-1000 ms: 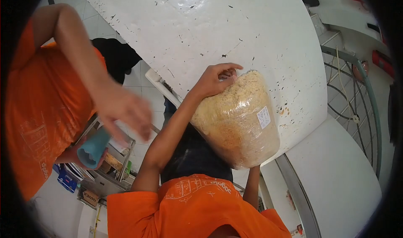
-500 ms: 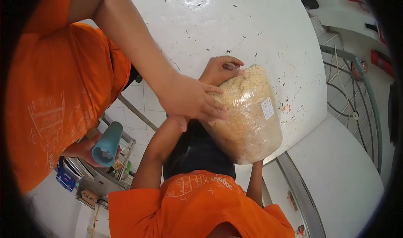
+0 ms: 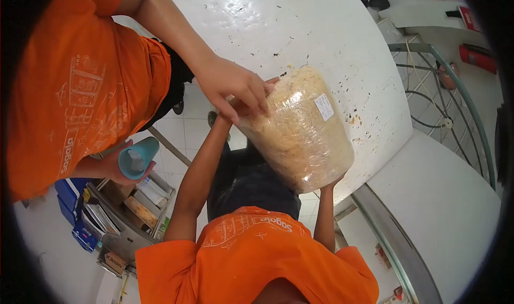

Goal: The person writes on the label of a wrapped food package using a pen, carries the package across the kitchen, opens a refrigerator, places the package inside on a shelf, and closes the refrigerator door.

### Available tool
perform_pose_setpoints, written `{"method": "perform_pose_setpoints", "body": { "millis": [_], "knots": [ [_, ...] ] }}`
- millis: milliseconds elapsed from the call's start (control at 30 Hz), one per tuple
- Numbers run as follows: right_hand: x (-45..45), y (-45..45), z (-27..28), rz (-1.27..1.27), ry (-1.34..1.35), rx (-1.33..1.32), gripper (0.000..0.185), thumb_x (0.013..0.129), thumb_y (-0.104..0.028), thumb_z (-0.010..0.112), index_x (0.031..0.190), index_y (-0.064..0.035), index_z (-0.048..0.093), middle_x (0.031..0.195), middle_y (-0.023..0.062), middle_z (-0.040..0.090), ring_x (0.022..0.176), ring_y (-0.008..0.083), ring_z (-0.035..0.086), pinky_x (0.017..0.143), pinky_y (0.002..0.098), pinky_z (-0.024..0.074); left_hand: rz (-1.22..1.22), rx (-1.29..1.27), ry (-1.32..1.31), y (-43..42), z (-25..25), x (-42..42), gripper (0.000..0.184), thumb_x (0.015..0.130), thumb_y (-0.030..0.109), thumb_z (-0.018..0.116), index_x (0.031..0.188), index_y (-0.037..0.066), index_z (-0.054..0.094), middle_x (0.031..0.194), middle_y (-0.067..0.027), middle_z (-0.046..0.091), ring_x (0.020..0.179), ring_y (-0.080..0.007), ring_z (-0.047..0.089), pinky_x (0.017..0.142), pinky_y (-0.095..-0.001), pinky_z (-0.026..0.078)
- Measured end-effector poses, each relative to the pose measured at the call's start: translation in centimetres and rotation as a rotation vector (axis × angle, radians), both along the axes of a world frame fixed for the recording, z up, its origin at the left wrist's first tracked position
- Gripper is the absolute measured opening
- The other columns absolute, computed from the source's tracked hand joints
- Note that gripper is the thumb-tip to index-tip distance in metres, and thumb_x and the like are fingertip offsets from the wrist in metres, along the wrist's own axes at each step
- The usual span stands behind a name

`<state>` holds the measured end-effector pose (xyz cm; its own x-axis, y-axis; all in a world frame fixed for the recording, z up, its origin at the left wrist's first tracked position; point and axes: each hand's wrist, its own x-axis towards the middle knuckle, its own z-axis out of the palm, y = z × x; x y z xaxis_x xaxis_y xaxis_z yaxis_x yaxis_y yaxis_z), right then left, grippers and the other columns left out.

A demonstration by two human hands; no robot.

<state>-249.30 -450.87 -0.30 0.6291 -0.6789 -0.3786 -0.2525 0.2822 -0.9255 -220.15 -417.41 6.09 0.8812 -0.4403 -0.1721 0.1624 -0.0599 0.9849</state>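
A large clear plastic bag, packed with pale yellow crumbly stuff and bearing a white label, is at the edge of the white table. My right hand grips its near end from below, fingers mostly hidden under it. At the bag's left side is my left hand, holding it; a co-worker's hand covers most of it. That co-worker's fingers bend down at the bag's left edge. In the co-worker's other hand is a light blue cup with something whitish inside.
Dark and yellowish specks lie on the white table. The co-worker in an orange shirt stands close on the left. A shelf with boxes is at lower left. A metal railing runs along the right, near a grey-edged white surface.
The bag has shifted slightly up and left in view. My left hand has slipped further behind the bag and the co-worker's hand. That co-worker's fingers, flat on the bag before, now curl at its edge.
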Motion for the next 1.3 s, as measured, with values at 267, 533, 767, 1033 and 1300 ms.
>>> {"method": "perform_pose_setpoints", "body": {
  "millis": [267, 533, 767, 1033, 1300],
  "knots": [
    [1.5, 0.7, 0.5, 0.000, 0.073, -0.227, 0.045, 0.105, -0.036, 0.035, 0.136, -0.0039, 0.045, 0.129, 0.0124, 0.056, 0.114, 0.0262, 0.059, 0.094, 0.0409, 0.0546, -0.070, 0.285, 0.366, -0.5, 2.5, 0.3, 0.057, 0.104, 0.042, 0.045, 0.139, -0.003, 0.049, 0.133, -0.0123, 0.059, 0.125, -0.0192, 0.052, 0.108, -0.0325, 0.037],
    [1.2, 0.2, -1.0, 0.050, -0.071, 0.024, 0.053, 0.106, -0.038, 0.031, 0.146, -0.0032, 0.034, 0.148, 0.0170, 0.042, 0.133, 0.0313, 0.044, 0.112, 0.0468, 0.0381, -0.289, 0.722, -0.521, 2.2, -9.2, -3.1, 0.053, 0.098, 0.019, 0.045, 0.148, 0.004, 0.040, 0.154, -0.0153, 0.039, 0.142, -0.0290, 0.037, 0.117, -0.0390, 0.030],
    [8.8, -3.9, 2.2, 0.137, 0.137, -0.222, 0.032, 0.098, -0.021, 0.049, 0.118, 0.0032, 0.058, 0.115, 0.0179, 0.065, 0.097, 0.0267, 0.065, 0.083, 0.0405, 0.0552, 0.200, 0.358, 0.112, 2.1, -2.9, -7.3, 0.040, 0.102, 0.039, 0.044, 0.106, 0.001, 0.057, 0.106, -0.0211, 0.063, 0.102, -0.0341, 0.060, 0.089, -0.0400, 0.044],
    [11.4, -6.9, -0.8, 0.212, 0.139, -0.286, 0.029, 0.098, -0.021, 0.048, 0.107, 0.0030, 0.062, 0.102, 0.0156, 0.068, 0.079, 0.0252, 0.066, 0.069, 0.0384, 0.0554, 0.322, 0.443, 0.138, 0.7, -4.6, -4.4, 0.039, 0.097, 0.041, 0.055, 0.097, 0.002, 0.061, 0.087, -0.0176, 0.066, 0.083, -0.0324, 0.063, 0.075, -0.0401, 0.047],
    [9.3, -4.6, 1.2, 0.078, 0.414, -0.195, 0.046, 0.100, -0.037, 0.045, 0.107, 0.0023, 0.069, 0.100, 0.0171, 0.071, 0.085, 0.0289, 0.068, 0.075, 0.0417, 0.0553, 0.252, 0.556, 0.122, 1.2, -4.5, -2.9, 0.047, 0.096, 0.046, 0.051, 0.099, 0.003, 0.070, 0.090, -0.0159, 0.069, 0.084, -0.0267, 0.066, 0.078, -0.0388, 0.049]
  ]
}}
